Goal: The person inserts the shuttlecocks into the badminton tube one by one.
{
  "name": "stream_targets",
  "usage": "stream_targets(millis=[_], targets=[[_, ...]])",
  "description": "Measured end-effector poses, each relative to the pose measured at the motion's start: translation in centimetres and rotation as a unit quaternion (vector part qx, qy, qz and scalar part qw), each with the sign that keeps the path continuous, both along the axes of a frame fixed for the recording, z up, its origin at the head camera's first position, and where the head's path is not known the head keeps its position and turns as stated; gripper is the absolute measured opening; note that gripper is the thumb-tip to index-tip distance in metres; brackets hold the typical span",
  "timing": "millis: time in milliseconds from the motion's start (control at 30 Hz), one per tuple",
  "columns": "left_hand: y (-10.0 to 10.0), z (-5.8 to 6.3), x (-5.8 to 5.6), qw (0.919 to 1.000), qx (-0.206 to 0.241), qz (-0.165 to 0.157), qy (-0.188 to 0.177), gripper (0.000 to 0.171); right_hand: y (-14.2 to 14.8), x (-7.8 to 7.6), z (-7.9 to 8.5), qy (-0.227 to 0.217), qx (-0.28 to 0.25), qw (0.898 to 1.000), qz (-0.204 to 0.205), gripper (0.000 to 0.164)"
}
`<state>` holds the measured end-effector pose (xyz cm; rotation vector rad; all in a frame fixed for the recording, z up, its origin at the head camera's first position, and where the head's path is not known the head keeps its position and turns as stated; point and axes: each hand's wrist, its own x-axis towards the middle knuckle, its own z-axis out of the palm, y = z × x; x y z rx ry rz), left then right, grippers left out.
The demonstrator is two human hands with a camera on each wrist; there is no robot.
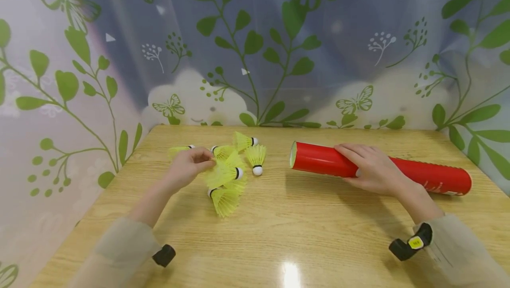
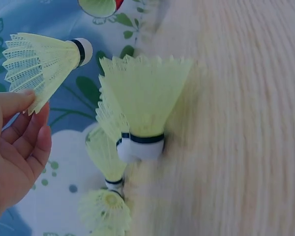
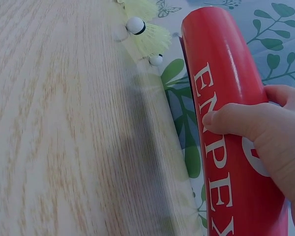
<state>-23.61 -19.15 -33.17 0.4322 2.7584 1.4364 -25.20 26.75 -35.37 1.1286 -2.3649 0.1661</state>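
- Pinching a shuttlecock [image 2: 51,56] left of the tube [image 1: 324,159]: left hand [image 1: 188,167], fingers curled, cork [image 2: 87,50] facing the tube.
- Right hand [image 1: 374,170] wraps the tube, which runs sideways, open end leftward, perhaps slightly raised.
- Table [image 1: 287,226] extends before the tube, far edge behind.
- Right wrist view alone shows its large lettering [image 3: 216,155].

Yellow shuttlecocks [image 1: 224,175] with black-banded white tips show left of a red tube [image 1: 324,159] lettered in white; below the tube spreads a tan wood-grained worktop [image 1: 279,226], behind it a blue-and-white curtain [image 1: 342,48] patterned with green leaves and butterflies.
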Motion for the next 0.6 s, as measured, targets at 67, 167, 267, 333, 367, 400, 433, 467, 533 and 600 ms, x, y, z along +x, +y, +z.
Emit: stream_targets(millis=[67, 167, 267, 333, 367, 400, 433, 467, 533, 600], targets=[[0.7, 0.1, -0.4, 0.9999, 0.011, -0.009, 0.002, 0.017, 0.0, 0.0, 0.0, 0.000, -0.001, 1.000, 0.002, 0.084], [1.8, 0.2, -0.9, 0.9994, 0.029, -0.021, -0.003, 0.017, 0.0, 0.1, 0.1, -0.002, -0.002, 1.000, 0.002, 0.084], [2.8, 0.4, -1.3, 0.9987, 0.042, -0.027, -0.010, 0.015, 0.0, 0.1, 0.2, -0.003, -0.002, 1.000, 0.003, 0.083], [3.5, 0.4, -1.6, 0.9984, 0.048, -0.025, -0.014, 0.013, 0.0, 0.2, 0.2, -0.002, -0.002, 1.000, 0.005, 0.083], [3.8, 0.4, -1.8, 0.9982, 0.053, -0.023, -0.015, 0.013, 0.0, 0.2, 0.2, -0.002, -0.002, 1.000, 0.005, 0.083], [4.2, 0.4, -2.0, 0.9978, 0.060, -0.022, -0.018, 0.013, 0.0, 0.2, 0.3, -0.002, -0.002, 1.000, 0.005, 0.084], [4.5, 0.4, -2.2, 0.9975, 0.065, -0.021, -0.017, 0.013, -0.1, 0.2, 0.3, -0.001, -0.001, 1.000, 0.005, 0.084], [4.8, 0.3, -2.4, 0.9971, 0.071, -0.023, -0.017, 0.013, -0.1, 0.2, 0.3, -0.001, -0.001, 1.000, 0.004, 0.084], [5.5, 0.3, -2.7, 0.9966, 0.078, -0.023, -0.017, 0.014, -0.1, 0.2, 0.3, -0.001, 0.000, 1.000, 0.002, 0.085], [6.2, 0.3, -3.0, 0.9963, 0.080, -0.027, -0.014, 0.015, -0.1, 0.2, 0.3, -0.001, -0.001, 1.000, 0.003, 0.085]])
